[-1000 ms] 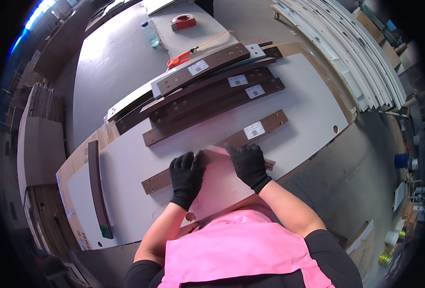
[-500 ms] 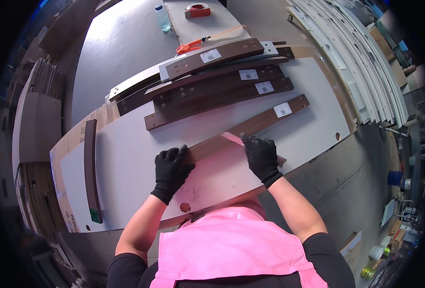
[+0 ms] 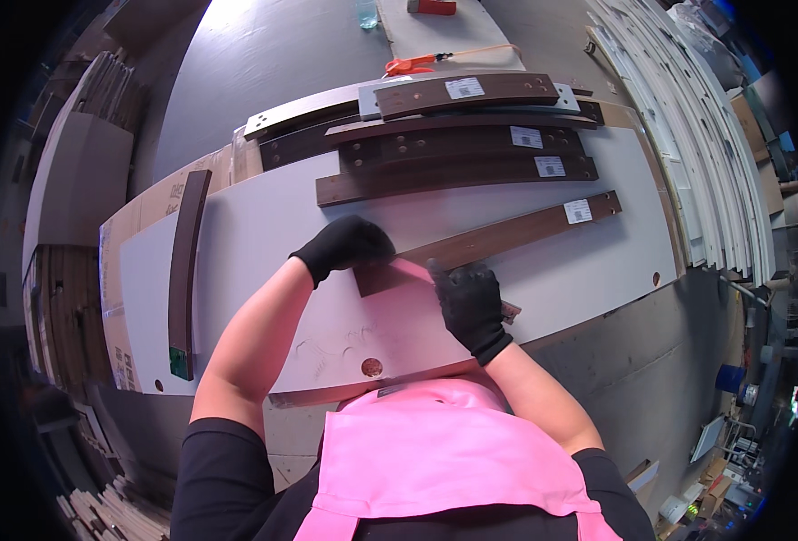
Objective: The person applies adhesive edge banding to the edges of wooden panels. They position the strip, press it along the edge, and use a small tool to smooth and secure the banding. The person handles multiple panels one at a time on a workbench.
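Right hand (image 3: 471,302) grasps pinkish strip (image 3: 412,268); left hand (image 3: 348,246) at end of brown board (image 3: 507,238), its grip I cannot tell. Board already bears label (image 3: 577,211); dark left piece (image 3: 185,270) shows none.

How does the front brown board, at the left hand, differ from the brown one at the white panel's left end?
The front board slants across the white panel; the left-end board runs nearly front to back. The front board has a white label near its right end; the left-end board shows a green patch at its near end. Both are long, narrow, brown and lie on the panel.
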Demonstrator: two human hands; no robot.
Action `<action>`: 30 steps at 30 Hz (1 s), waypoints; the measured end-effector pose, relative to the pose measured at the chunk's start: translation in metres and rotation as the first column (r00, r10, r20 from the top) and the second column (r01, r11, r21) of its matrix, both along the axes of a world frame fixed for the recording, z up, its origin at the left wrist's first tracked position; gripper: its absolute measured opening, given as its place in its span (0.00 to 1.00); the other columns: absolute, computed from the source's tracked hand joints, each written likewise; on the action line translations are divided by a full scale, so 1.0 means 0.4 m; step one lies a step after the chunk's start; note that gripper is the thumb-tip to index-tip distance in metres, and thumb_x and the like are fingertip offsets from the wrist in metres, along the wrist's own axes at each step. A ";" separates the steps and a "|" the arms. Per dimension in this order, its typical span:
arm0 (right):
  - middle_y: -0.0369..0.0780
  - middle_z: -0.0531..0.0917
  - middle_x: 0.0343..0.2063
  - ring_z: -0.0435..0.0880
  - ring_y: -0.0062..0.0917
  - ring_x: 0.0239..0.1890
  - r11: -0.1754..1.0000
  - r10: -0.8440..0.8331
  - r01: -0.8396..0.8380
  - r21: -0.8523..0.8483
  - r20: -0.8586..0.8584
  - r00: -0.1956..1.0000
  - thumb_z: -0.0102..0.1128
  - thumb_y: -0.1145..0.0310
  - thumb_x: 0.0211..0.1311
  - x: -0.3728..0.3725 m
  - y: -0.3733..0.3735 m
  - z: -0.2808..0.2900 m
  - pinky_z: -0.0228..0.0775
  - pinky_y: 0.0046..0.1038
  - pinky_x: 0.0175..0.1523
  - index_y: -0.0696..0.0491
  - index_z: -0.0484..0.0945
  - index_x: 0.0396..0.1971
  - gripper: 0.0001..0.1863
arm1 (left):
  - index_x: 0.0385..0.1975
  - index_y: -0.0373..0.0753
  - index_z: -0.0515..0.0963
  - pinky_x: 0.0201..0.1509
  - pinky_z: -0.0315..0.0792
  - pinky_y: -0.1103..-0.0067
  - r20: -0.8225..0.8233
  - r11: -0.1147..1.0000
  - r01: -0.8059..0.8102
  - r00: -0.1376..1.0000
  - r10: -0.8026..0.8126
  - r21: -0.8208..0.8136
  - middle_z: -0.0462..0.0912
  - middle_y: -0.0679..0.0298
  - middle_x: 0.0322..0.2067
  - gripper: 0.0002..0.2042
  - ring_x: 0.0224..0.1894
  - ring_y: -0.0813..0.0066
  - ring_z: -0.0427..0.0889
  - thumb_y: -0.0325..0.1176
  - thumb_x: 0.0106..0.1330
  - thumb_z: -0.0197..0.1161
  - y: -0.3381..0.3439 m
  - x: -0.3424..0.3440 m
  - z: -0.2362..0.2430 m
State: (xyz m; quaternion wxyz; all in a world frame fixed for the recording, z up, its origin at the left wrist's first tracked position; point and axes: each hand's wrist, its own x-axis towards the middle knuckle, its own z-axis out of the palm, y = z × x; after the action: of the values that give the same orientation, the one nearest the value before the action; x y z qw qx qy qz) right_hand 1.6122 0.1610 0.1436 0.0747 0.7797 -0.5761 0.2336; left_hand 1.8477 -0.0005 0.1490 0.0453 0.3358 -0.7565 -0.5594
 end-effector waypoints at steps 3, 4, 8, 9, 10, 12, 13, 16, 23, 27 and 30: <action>0.41 0.79 0.21 0.80 0.37 0.23 0.989 0.000 0.010 0.145 -0.074 0.997 0.55 0.70 0.65 0.105 0.001 0.002 0.70 0.40 0.29 0.46 0.81 0.49 0.14 | 0.38 0.34 0.87 0.41 0.77 0.77 -0.030 0.995 0.004 1.000 -0.001 0.104 0.87 0.62 0.30 0.07 0.32 0.75 0.83 0.26 0.62 0.67 -0.009 -0.002 0.002; 0.40 0.79 0.21 0.80 0.36 0.23 0.986 0.044 -0.038 0.163 -0.032 0.999 0.55 0.69 0.64 0.130 -0.005 0.003 0.69 0.41 0.30 0.47 0.80 0.52 0.17 | 0.38 0.34 0.87 0.41 0.77 0.77 -0.092 0.995 0.028 0.996 -0.020 0.095 0.87 0.62 0.29 0.07 0.32 0.76 0.83 0.26 0.62 0.67 -0.011 -0.003 0.000; 0.39 0.80 0.20 0.80 0.36 0.20 0.974 0.093 -0.114 0.196 0.114 0.989 0.58 0.67 0.62 0.183 -0.013 0.003 0.68 0.41 0.30 0.47 0.79 0.56 0.21 | 0.36 0.36 0.87 0.41 0.77 0.77 0.072 0.974 0.166 0.985 -0.156 -0.153 0.87 0.64 0.29 0.06 0.32 0.77 0.83 0.24 0.61 0.65 -0.027 -0.008 -0.016; 0.39 0.80 0.20 0.80 0.36 0.21 0.970 0.104 -0.131 0.203 0.136 0.985 0.59 0.66 0.62 0.198 -0.012 0.000 0.69 0.41 0.30 0.46 0.79 0.56 0.21 | 0.35 0.36 0.87 0.41 0.77 0.77 0.066 0.982 0.169 0.984 -0.164 -0.079 0.87 0.64 0.29 0.06 0.32 0.77 0.83 0.24 0.61 0.65 -0.032 -0.009 -0.021; 0.40 0.80 0.20 0.81 0.36 0.22 0.978 0.074 -0.102 0.183 0.154 0.985 0.59 0.66 0.62 0.207 -0.010 -0.001 0.70 0.41 0.31 0.46 0.79 0.56 0.21 | 0.35 0.36 0.87 0.41 0.77 0.77 0.038 0.991 0.122 0.992 -0.124 0.059 0.87 0.64 0.30 0.06 0.33 0.77 0.83 0.24 0.62 0.64 -0.039 -0.011 -0.025; 0.41 0.80 0.20 0.82 0.38 0.23 0.885 0.265 -0.332 0.325 0.234 0.935 0.59 0.65 0.62 0.219 0.006 0.008 0.72 0.41 0.32 0.45 0.81 0.53 0.18 | 0.34 0.37 0.87 0.40 0.77 0.77 0.026 0.985 0.072 0.997 -0.077 0.158 0.87 0.65 0.30 0.05 0.33 0.77 0.83 0.24 0.62 0.64 -0.044 -0.014 -0.029; 0.42 0.80 0.21 0.82 0.39 0.24 0.761 0.446 -0.467 0.450 0.161 0.881 0.58 0.64 0.63 0.220 0.022 0.020 0.73 0.41 0.33 0.44 0.82 0.51 0.17 | 0.33 0.37 0.87 0.40 0.77 0.77 0.041 0.991 0.063 0.997 -0.068 0.120 0.87 0.65 0.30 0.05 0.33 0.77 0.83 0.24 0.62 0.63 -0.038 -0.017 -0.029; 0.44 0.86 0.33 0.85 0.33 0.34 0.640 0.360 -0.674 0.368 0.632 0.687 0.59 0.66 0.69 0.126 0.065 0.078 0.77 0.36 0.44 0.47 0.79 0.60 0.20 | 0.35 0.40 0.86 0.42 0.77 0.70 0.096 0.930 0.118 0.991 -0.090 -0.349 0.87 0.58 0.32 0.06 0.36 0.62 0.85 0.30 0.62 0.65 0.019 -0.031 -0.020; 0.41 0.82 0.44 0.84 0.25 0.41 0.851 -0.501 -0.352 0.388 0.800 -0.329 0.61 0.76 0.67 -0.268 0.252 0.139 0.81 0.28 0.45 0.55 0.74 0.59 0.20 | 0.46 0.37 0.76 0.54 0.75 0.58 0.165 0.795 0.007 0.979 0.117 -0.607 0.76 0.47 0.50 0.24 0.51 0.44 0.76 0.37 0.47 0.69 0.209 -0.113 0.045; 0.42 0.83 0.45 0.84 0.27 0.42 0.927 -0.371 -0.279 0.251 0.728 -0.577 0.60 0.74 0.68 -0.310 0.284 0.073 0.82 0.29 0.45 0.56 0.75 0.53 0.15 | 0.60 0.41 0.68 0.48 0.77 0.61 0.175 0.975 0.136 0.979 -0.106 -0.173 0.84 0.44 0.38 0.34 0.42 0.47 0.85 0.49 0.54 0.70 0.244 -0.132 0.113; 0.40 0.84 0.45 0.85 0.31 0.49 0.960 -0.269 -0.128 0.248 0.695 -0.667 0.62 0.64 0.70 -0.274 0.254 0.073 0.81 0.39 0.53 0.52 0.80 0.46 0.10 | 0.64 0.45 0.69 0.45 0.78 0.65 0.087 0.943 0.133 0.990 -0.112 -0.305 0.86 0.53 0.37 0.37 0.39 0.51 0.86 0.59 0.58 0.69 0.294 -0.138 0.152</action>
State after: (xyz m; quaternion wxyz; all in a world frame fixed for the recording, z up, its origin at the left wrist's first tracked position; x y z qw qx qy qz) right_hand 1.5026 0.2627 0.1729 -0.5583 0.0511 -0.3897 0.7307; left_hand 1.7924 0.1172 0.2098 0.0367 0.2959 -0.8554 -0.4235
